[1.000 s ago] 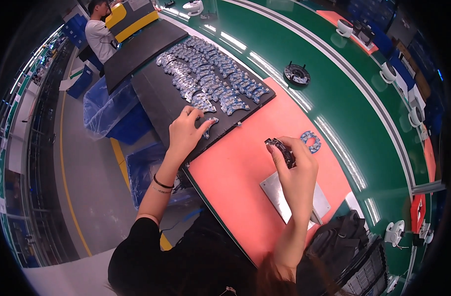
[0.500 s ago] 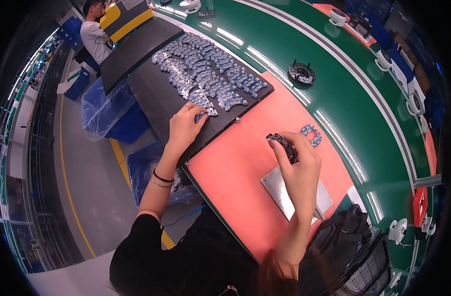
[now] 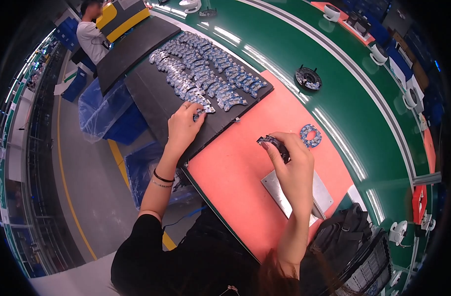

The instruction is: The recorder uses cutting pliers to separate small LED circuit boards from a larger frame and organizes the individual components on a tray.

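Note:
My left hand is at the near end of the rows of blue circuit boards laid on a black foam sheet. Its thumb and fingers pinch a small circuit board, partly hidden by the fingertips. Over the coral mat, my right hand grips a black round plastic housing by its sides, raised above the mat. The palm and fingers cover much of this housing. Just beyond the right hand, a ring-shaped blue circuit board lies flat on the mat.
A metal plate lies under my right wrist. On the green conveyor sits another black round housing. Blue bins with plastic liners stand left of the table. A black bag is at lower right. A person stands far left.
My right hand has shifted a little left with the black housing. The housing on the conveyor has moved slightly right. My left hand keeps its pinch at the board rows.

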Action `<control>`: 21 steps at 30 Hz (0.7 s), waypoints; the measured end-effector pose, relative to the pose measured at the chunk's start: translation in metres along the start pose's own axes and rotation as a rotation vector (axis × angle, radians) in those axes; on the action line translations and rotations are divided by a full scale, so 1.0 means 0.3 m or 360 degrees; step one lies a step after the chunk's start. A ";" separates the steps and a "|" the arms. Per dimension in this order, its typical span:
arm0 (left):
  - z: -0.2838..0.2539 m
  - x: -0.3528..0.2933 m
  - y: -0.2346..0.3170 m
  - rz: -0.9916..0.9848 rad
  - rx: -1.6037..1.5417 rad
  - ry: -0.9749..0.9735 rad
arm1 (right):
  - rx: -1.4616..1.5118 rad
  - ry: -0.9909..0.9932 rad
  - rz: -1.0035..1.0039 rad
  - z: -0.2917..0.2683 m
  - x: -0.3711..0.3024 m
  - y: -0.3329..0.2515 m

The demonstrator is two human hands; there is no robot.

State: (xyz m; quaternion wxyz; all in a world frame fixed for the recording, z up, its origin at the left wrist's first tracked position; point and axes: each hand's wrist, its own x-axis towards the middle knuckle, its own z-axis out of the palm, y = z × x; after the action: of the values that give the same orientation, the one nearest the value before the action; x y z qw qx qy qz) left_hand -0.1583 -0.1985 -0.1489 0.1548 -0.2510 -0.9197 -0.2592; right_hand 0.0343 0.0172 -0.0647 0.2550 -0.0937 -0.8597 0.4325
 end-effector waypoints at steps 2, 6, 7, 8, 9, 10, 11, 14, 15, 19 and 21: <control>0.000 -0.001 -0.009 -0.0013 -0.0008 -0.0003 | 0.0052 -0.0122 0.0073 0.034 0.009 0.009; -0.007 -0.003 -0.029 -0.0055 -0.0032 -0.0007 | -0.0024 -0.0346 -0.0039 0.166 0.037 0.047; -0.007 -0.002 -0.029 -0.0056 -0.0034 -0.0008 | -0.0026 -0.0347 -0.0039 0.207 0.047 0.061; -0.001 -0.002 -0.031 -0.0053 -0.0073 0.0015 | -0.0043 -0.0399 -0.0110 0.253 0.060 0.081; 0.001 -0.004 -0.035 -0.0053 -0.0112 0.0039 | -0.0060 -0.0454 -0.0183 0.289 0.077 0.086; 0.003 -0.005 -0.039 -0.0056 -0.0107 0.0041 | -0.0105 -0.0544 -0.0173 0.313 0.096 0.081; -0.001 -0.009 -0.047 -0.0060 -0.0174 0.0046 | -0.0096 -0.0550 -0.0178 0.343 0.113 0.078; -0.039 -0.014 -0.058 -0.0121 -0.0292 0.0063 | -0.0191 -0.0693 -0.0216 0.417 0.166 0.086; -0.051 -0.011 -0.054 -0.0173 -0.0355 0.0072 | -0.0226 -0.0763 -0.0193 0.432 0.187 0.093; -0.078 -0.003 -0.063 -0.0346 -0.0395 0.0074 | -0.0268 -0.0825 -0.0203 0.489 0.223 0.132; -0.073 -0.003 -0.090 -0.0411 -0.0423 0.0087 | -0.0238 -0.0718 -0.0203 0.507 0.221 0.116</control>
State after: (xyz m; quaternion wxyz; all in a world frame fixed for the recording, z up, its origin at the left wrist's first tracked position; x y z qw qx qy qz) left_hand -0.1689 -0.2311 -0.1421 0.1106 -0.1421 -0.8974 -0.4028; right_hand -0.1032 -0.0422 -0.1440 0.0758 0.0411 -0.9286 0.3608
